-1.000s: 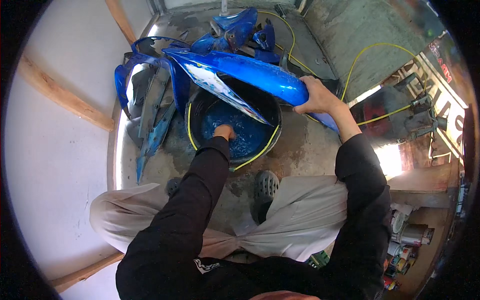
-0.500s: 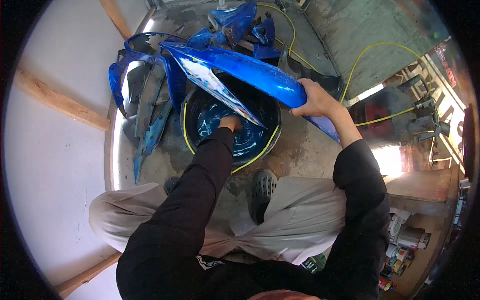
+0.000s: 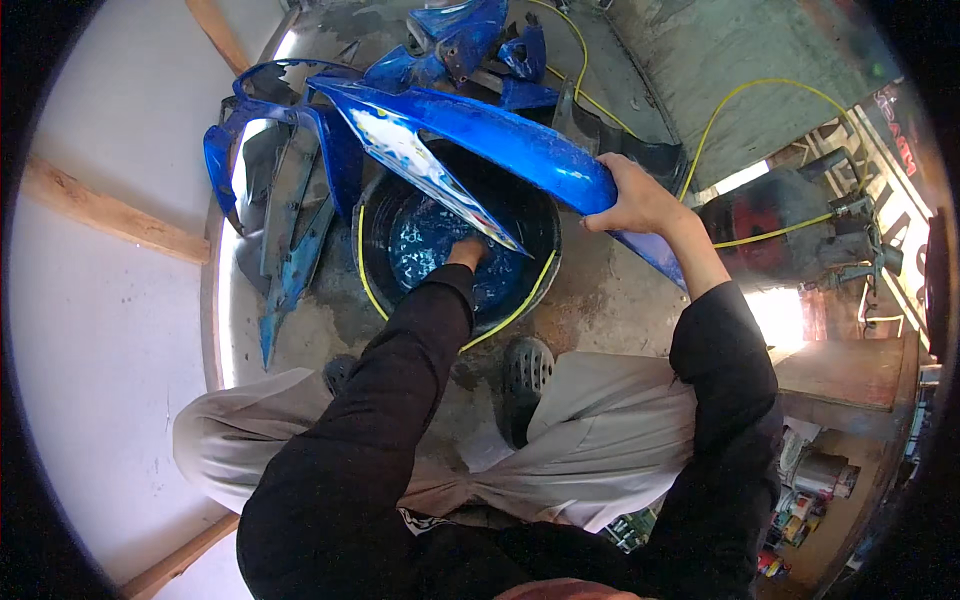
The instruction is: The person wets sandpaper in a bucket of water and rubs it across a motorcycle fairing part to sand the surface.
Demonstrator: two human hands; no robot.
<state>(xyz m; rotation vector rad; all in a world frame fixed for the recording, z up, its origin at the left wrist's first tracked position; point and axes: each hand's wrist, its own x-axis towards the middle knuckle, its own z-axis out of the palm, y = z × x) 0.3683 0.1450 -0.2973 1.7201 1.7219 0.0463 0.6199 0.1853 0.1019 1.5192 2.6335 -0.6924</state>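
A long blue motorcycle fairing panel (image 3: 510, 145) with a white patterned strip lies slantwise over a black bucket (image 3: 372, 215) of water. My right hand (image 3: 640, 200) grips the panel's right end, thumb below and fingers over the top. Down in the bucket, my left hand (image 3: 467, 252) reaches to the water (image 3: 420, 245), just left of the panel's pointed lower tip. The fingers of that hand are hidden in the water, so what they do is not visible. Ripples and bright glints cover the water around it.
More blue fairing pieces (image 3: 455, 45) lie on the concrete floor beyond the bucket, others (image 3: 290, 270) at its left. A dark tank (image 3: 765, 225) with a yellow hose (image 3: 700, 150) stands at the right. A white wall (image 3: 110, 330) rises on the left; a wooden shelf (image 3: 840, 370) is at lower right.
My left hand has shifted slightly right and down in the bucket, and the water's ripples look different. My right hand keeps its hold on the panel.
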